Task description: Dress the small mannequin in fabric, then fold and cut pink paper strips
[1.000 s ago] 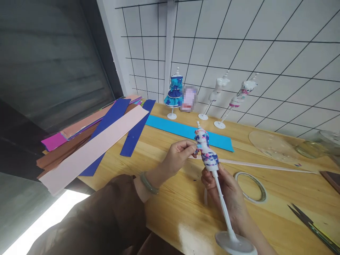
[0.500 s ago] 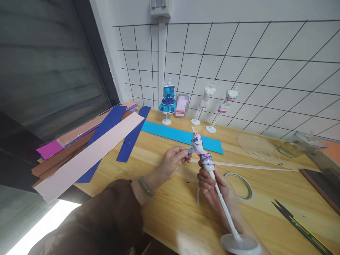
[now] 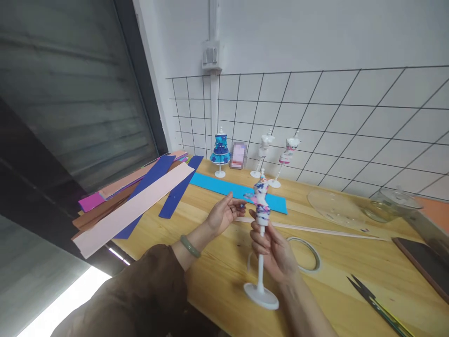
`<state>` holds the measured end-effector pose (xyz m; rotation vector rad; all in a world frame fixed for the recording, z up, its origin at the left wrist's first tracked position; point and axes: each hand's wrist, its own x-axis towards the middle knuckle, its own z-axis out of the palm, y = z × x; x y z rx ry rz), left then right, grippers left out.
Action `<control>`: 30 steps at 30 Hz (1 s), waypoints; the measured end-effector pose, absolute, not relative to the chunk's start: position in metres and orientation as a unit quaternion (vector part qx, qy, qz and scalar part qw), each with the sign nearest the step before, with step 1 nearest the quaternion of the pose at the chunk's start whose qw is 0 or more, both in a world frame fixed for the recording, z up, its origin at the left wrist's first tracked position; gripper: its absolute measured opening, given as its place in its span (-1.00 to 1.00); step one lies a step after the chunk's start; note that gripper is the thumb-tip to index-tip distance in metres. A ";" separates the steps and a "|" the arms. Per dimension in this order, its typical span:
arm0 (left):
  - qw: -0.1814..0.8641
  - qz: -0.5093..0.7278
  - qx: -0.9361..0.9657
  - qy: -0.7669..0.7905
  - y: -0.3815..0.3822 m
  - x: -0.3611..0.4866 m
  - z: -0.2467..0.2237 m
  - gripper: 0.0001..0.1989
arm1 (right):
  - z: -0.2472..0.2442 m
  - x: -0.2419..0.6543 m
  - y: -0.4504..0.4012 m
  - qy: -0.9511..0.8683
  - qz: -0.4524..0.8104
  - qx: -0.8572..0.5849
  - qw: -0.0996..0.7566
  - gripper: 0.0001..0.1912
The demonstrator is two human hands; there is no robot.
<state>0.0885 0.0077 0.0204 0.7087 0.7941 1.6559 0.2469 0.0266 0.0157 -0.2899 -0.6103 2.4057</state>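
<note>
My right hand (image 3: 268, 243) is wrapped round the white stem of a miniature dress-form mannequin (image 3: 263, 213), just below the torso. Scraps of blue, pink and purple cover its bust and hips, while the waist shows white. From the waist a pink and blue strip (image 3: 250, 197) sticks out to the left. The round white base (image 3: 261, 296) hangs near the table's front. My left hand (image 3: 222, 214), with a green bangle at the wrist, is apart from the mannequin, thumb raised away from loosely curled fingers. A tiny dark blue bit shows at its fingertips.
Three more mannequins stand at the back, one in a blue tiered dress (image 3: 220, 149). Coloured foam sheets (image 3: 136, 206) are piled left; a bright blue one (image 3: 217, 184) lies behind my hands. Right are a tape roll (image 3: 315, 262), snips (image 3: 375, 299) and a clear lidded pot (image 3: 389, 203).
My left fingers have let go of the strip at the waist and drawn slightly away. The mannequin in my right hand has swung more upright, its base moving left. The view has tilted up.
</note>
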 end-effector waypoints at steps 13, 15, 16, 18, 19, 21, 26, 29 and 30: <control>0.049 0.541 0.571 0.616 -0.025 0.128 0.063 -0.67 | 0.010 0.238 0.023 -0.385 0.865 -0.076 0.314 -0.57; 0.019 0.517 0.593 0.617 -0.028 0.134 0.066 -0.69 | 0.006 0.237 0.025 -0.392 0.852 -0.082 0.337 -0.57; 0.011 0.506 0.603 0.617 -0.028 0.137 0.067 -0.69 | 0.005 0.236 0.027 -0.393 0.848 -0.083 0.345 -0.57; 0.006 0.489 0.618 0.616 -0.028 0.143 0.070 -0.68 | 0.003 0.237 0.029 -0.391 0.846 -0.080 0.355 -0.59; 0.009 0.485 0.623 0.614 -0.028 0.145 0.071 -0.67 | 0.003 0.237 0.029 -0.386 0.847 -0.075 0.357 -0.61; 0.016 0.486 0.625 0.611 -0.027 0.147 0.072 -0.66 | 0.004 0.238 0.029 -0.370 0.855 -0.060 0.357 -0.65; 0.062 0.527 0.596 0.603 -0.021 0.146 0.066 -0.67 | 0.006 0.240 0.029 -0.323 0.886 -0.022 0.332 -0.68; 0.157 0.577 0.560 0.573 -0.016 0.145 0.060 -0.67 | 0.002 0.240 0.033 -0.305 0.901 -0.001 0.309 -0.67; 0.198 0.601 0.541 0.554 -0.015 0.145 0.058 -0.68 | 0.001 0.240 0.035 -0.302 0.905 0.005 0.300 -0.66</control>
